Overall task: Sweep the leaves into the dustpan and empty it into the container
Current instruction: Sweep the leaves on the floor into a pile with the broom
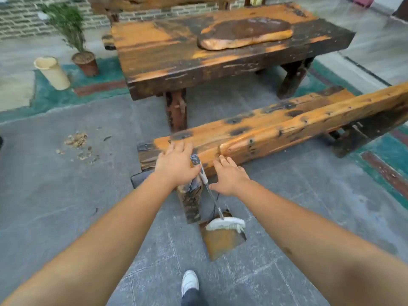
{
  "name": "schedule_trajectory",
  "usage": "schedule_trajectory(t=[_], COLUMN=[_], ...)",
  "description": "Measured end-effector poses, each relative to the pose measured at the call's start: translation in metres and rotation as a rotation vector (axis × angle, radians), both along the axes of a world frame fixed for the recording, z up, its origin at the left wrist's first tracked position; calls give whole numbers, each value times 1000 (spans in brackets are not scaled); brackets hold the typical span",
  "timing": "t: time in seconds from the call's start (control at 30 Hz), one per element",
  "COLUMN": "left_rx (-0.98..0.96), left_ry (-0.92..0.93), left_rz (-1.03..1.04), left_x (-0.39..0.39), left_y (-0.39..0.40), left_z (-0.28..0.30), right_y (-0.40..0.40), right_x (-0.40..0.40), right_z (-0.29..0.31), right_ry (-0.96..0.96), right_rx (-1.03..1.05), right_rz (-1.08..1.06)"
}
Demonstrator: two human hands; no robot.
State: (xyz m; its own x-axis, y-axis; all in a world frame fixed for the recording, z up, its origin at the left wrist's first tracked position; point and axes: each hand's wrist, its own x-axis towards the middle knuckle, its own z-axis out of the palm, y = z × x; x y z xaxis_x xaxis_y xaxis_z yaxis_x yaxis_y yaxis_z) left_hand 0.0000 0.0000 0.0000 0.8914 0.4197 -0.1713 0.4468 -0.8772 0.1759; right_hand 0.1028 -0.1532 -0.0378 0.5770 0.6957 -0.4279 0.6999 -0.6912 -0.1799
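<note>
Wood: orange-and-black bench runs across in front of you, w/ a matching table behind it.
L hand: your left hand is over the near end of the bench, fingers straight and a little spread, tips on the bench top. Thumb side is right at the broom handle's top; can't tell if it's touching.
R hand: your right hand is just right of the handle, fingers straight and loosely spread, thumb out toward the shaft, holding nothing. Fingertips reach the bench edge; contact unclear.
Broom: broom leans w/ its top against the bench end, thin metal shaft slanting down btwn your two hands, white head on the ground.
Dustpan: rusty brown dustpan lies flat on the ground by the bench leg, broom head resting on its back part.
Leaves: small pile of dry leaves on the grey floor, well left of the bench, w/ bits scattered nearby.
Container: cream container stands far left, tilted in view, beside a potted plant.
Foot: your white shoe is at the bottom, near side of the dustpan.
</note>
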Motion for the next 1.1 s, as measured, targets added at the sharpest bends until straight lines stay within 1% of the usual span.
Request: schedule_trajectory(t=[0.13,0.2,0.27,0.33,0.37,0.47,0.53,0.57,0.63,0.7,0.73,0.83,0.9,0.97,1.0,1.1], left_rx=[-140,-239,-353,-432,-458,-581,-656,-680,-664,-637,-637,-629,-620,-637,-671,-862], left_ry=[119,133,84,79,47,-77,-132,-147,-138,-118,-109,-75,-77,-70,-64,-65], left_rz=[15,50,98,108,105,176,228,223,153,61,16,-112,-142,-149,-147,-124], left_x=[27,44,54,67,71,79,79,77,71,62,56,37,22,6,-2,-27], left_y=[27,41,49,53,52,49,46,44,39,30,24,-8,-31,-53,-64,-92], left_z=[-59,-90,-111,-129,-134,-147,-150,-151,-147,-139,-136,-127,-124,-122,-122,-122], right_y=[32,49,63,77,81,84,80,76,68,56,50,28,13,-4,-13,-43], right_x=[16,23,26,28,29,28,24,22,19,17,14,3,-6,-17,-23,-40], right_z=[-55,-85,-104,-120,-123,-134,-141,-144,-149,-150,-149,-144,-142,-141,-140,-134], right_ry=[155,256,380,536,592,729,847,921,1062,1135,1145,1144,1253,1381,1423,1463], right_rx=[1,18,125,275,346,424,474,515,607,670,675,599,554,563,572,532], right_rz=[-118,-212,-357,-575,-646,-786,-955,-1079,-1321,-1456,-1493,-1551,-1588,-1602,-1616,-1630])
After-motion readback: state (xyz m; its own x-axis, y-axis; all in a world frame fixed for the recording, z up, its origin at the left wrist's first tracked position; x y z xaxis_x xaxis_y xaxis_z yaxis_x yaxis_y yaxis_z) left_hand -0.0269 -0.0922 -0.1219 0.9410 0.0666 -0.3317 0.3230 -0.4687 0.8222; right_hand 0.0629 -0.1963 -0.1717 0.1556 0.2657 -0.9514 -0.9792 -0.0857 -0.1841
